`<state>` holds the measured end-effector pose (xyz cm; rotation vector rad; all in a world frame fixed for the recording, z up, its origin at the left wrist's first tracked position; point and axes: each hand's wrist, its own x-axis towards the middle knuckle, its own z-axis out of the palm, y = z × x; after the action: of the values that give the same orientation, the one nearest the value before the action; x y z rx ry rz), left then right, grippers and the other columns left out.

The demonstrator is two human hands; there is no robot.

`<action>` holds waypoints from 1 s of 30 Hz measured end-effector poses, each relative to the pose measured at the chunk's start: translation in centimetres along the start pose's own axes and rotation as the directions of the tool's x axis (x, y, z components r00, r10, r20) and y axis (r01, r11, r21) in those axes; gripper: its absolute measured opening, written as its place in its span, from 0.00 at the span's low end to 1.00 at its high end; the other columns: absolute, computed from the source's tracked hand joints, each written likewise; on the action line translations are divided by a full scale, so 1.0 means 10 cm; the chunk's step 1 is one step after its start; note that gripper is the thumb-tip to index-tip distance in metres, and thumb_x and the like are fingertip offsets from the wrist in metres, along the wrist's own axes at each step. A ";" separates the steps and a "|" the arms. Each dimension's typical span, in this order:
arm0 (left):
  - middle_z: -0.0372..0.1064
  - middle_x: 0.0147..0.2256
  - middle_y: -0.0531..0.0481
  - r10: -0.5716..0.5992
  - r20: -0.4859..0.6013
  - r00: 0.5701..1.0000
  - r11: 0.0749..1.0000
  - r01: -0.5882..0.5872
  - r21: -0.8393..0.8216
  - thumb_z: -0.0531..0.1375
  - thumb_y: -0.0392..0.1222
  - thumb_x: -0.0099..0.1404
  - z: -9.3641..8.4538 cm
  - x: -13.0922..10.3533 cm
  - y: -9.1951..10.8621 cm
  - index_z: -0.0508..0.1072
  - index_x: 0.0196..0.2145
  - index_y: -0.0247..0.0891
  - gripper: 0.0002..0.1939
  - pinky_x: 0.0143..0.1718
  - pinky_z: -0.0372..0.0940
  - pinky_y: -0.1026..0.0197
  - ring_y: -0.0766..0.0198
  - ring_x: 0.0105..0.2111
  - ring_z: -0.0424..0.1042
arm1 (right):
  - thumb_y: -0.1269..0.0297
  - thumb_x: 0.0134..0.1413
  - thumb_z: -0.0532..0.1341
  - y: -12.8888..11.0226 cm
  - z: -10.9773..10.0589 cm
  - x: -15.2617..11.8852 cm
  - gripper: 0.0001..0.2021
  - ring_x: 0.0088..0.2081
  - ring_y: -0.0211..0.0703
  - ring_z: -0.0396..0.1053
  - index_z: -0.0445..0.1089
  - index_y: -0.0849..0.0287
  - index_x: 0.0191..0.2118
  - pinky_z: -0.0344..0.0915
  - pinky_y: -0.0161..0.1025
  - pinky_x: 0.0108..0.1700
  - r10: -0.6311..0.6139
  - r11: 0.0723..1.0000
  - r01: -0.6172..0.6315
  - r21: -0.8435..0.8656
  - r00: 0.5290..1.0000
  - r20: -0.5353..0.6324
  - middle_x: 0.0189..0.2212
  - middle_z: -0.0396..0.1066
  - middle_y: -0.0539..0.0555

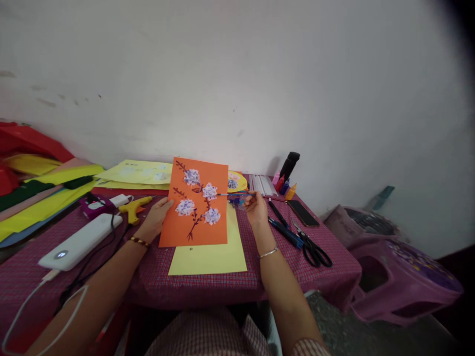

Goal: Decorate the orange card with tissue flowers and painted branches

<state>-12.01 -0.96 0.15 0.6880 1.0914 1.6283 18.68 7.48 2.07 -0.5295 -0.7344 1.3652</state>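
Observation:
Tilted up above the table is an orange sheet (202,237) with painted dark branches and several white-and-purple flowers. My left hand (158,216) grips its left edge, thumb on the front. To the right of the sheet, my right hand (256,207) pinches a thin brush (237,194), whose tip points left at the sheet's right part, near a flower. A pale yellow sheet (211,262) lies partly under the orange one. Behind my right hand's fingers is a small blue item (236,201), partly hidden.
Scissors (315,253), pens (285,232), a phone (303,213) and small paint bottles (285,186) lie or stand right. At left are a yellow glue gun (134,208), a white power bank (79,242) with cables and coloured sheets (44,202). A pink stool (404,282) stands beyond the table.

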 end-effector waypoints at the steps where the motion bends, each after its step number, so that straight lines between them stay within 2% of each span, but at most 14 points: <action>1: 0.81 0.33 0.43 -0.002 0.002 1.000 1.000 0.002 0.000 0.69 0.35 0.54 0.00 0.00 0.00 0.77 0.39 0.36 0.13 0.32 0.77 0.57 0.54 0.29 0.81 | 0.54 0.62 0.62 0.00 0.00 0.00 0.14 0.18 0.32 0.63 0.72 0.58 0.31 0.64 0.31 0.24 0.007 1.000 -0.007 0.000 1.000 -0.003 0.17 0.69 0.44; 5: 0.81 0.32 0.44 -0.007 0.019 1.000 1.000 0.007 0.002 0.69 0.36 0.55 -0.01 0.01 -0.01 0.77 0.40 0.36 0.13 0.32 0.77 0.56 0.53 0.30 0.81 | 0.53 0.61 0.62 0.02 -0.02 0.02 0.14 0.18 0.31 0.64 0.72 0.58 0.31 0.64 0.30 0.23 0.022 1.000 -0.022 0.010 1.000 -0.003 0.17 0.69 0.44; 9: 0.81 0.31 0.45 -0.008 0.036 0.999 1.000 0.007 0.014 0.69 0.36 0.54 -0.02 0.02 -0.03 0.76 0.41 0.36 0.15 0.30 0.77 0.57 0.55 0.27 0.80 | 0.53 0.60 0.64 0.04 -0.03 0.03 0.14 0.18 0.31 0.64 0.73 0.58 0.31 0.65 0.30 0.23 0.006 1.000 -0.007 0.018 1.000 0.020 0.17 0.69 0.44; 14: 0.81 0.31 0.46 -0.008 0.038 0.999 1.000 0.007 0.027 0.68 0.36 0.54 -0.04 0.03 -0.04 0.76 0.40 0.36 0.14 0.29 0.76 0.57 0.55 0.27 0.79 | 0.55 0.63 0.61 0.05 -0.05 0.04 0.13 0.18 0.31 0.64 0.73 0.59 0.31 0.65 0.30 0.23 0.013 0.999 -0.014 0.038 0.999 0.037 0.17 0.69 0.44; 19: 0.81 0.32 0.45 -0.010 0.043 0.999 1.000 0.009 0.025 0.66 0.35 0.56 -0.03 0.03 -0.03 0.77 0.41 0.38 0.13 0.29 0.76 0.57 0.53 0.30 0.80 | 0.55 0.65 0.60 0.06 -0.06 0.05 0.14 0.19 0.32 0.65 0.73 0.58 0.32 0.65 0.30 0.23 0.016 0.999 -0.017 0.029 0.999 0.037 0.17 0.69 0.44; 26: 0.81 0.31 0.46 -0.008 0.033 0.999 1.000 0.007 0.016 0.69 0.37 0.53 -0.01 0.02 -0.02 0.76 0.40 0.36 0.15 0.29 0.76 0.58 0.57 0.25 0.79 | 0.57 0.65 0.59 0.07 -0.07 0.05 0.13 0.18 0.31 0.64 0.73 0.59 0.32 0.65 0.30 0.23 0.027 0.999 -0.028 0.043 0.999 0.041 0.18 0.70 0.45; 30: 0.81 0.30 0.46 -0.013 0.035 0.999 1.000 0.012 0.012 0.70 0.37 0.53 0.00 0.02 -0.02 0.76 0.41 0.35 0.16 0.30 0.77 0.57 0.57 0.25 0.79 | 0.56 0.64 0.59 0.07 -0.06 0.05 0.13 0.18 0.32 0.65 0.73 0.58 0.32 0.65 0.30 0.23 0.030 0.999 -0.031 0.034 0.999 0.034 0.17 0.70 0.44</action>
<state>-12.02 -0.80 -0.01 0.7134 1.0786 1.5950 18.70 8.09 1.20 -0.4934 -0.7306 1.4157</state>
